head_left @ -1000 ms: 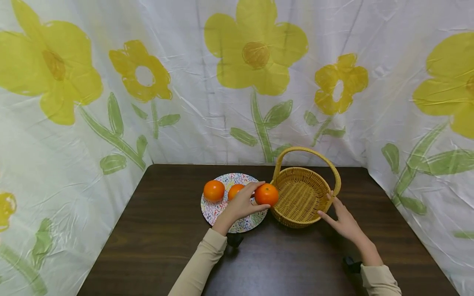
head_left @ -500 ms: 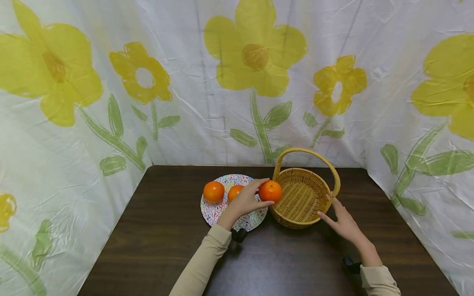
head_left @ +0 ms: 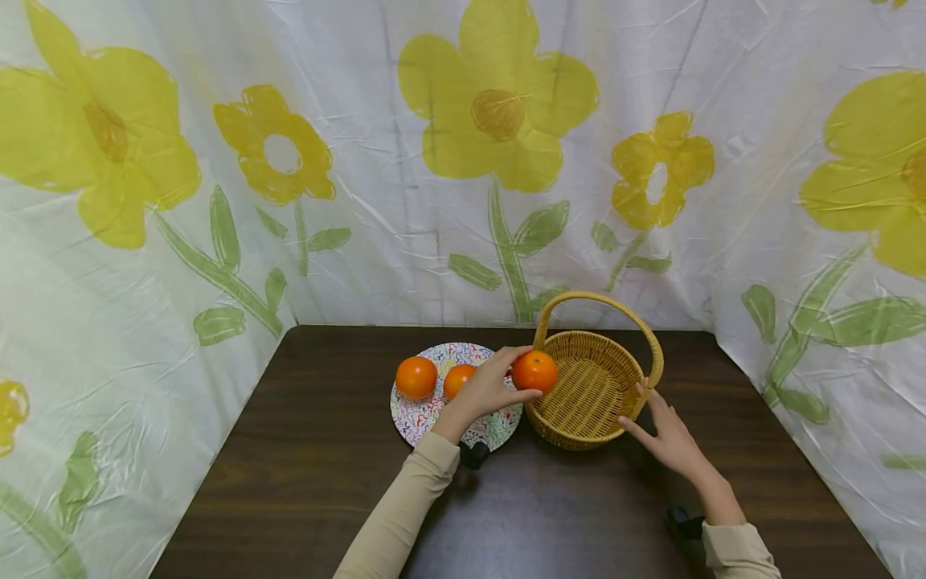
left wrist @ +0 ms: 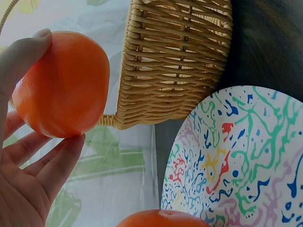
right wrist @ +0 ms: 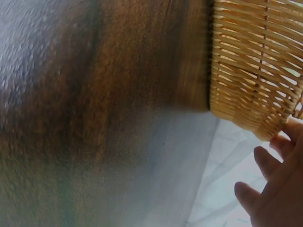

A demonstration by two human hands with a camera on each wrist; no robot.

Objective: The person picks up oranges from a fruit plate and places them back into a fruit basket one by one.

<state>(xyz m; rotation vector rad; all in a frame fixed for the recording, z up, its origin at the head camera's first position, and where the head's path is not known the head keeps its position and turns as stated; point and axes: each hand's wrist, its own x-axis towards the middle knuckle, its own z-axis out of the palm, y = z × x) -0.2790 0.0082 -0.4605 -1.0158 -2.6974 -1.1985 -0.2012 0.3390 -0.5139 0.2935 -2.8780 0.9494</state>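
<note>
An orange round fruit [head_left: 534,372] is pinched between the thumb and fingers of the left hand [head_left: 486,392], above the left rim of a wicker basket [head_left: 584,394]. The left wrist view shows the held fruit [left wrist: 64,85] beside the basket's woven side [left wrist: 175,61]. At the basket's right rim, the right hand [head_left: 673,438] touches the wicker with its fingertips and thumb. Two more orange fruits lie on a patterned plate [head_left: 499,430]: one at its left [head_left: 416,378], the other [head_left: 459,379] partly behind the left hand. In the right wrist view, the right hand's [right wrist: 284,182] fingers meet the basket edge.
The basket's arched handle [head_left: 600,296] stands upright. Under the plate and basket lies a dark wooden table [head_left: 304,450]. A white curtain with yellow flowers [head_left: 376,241] hangs behind the table and at both sides.
The left hand has moved right with its fruit, from over the plate's right edge to the basket's left rim. The right hand stays at the basket.
</note>
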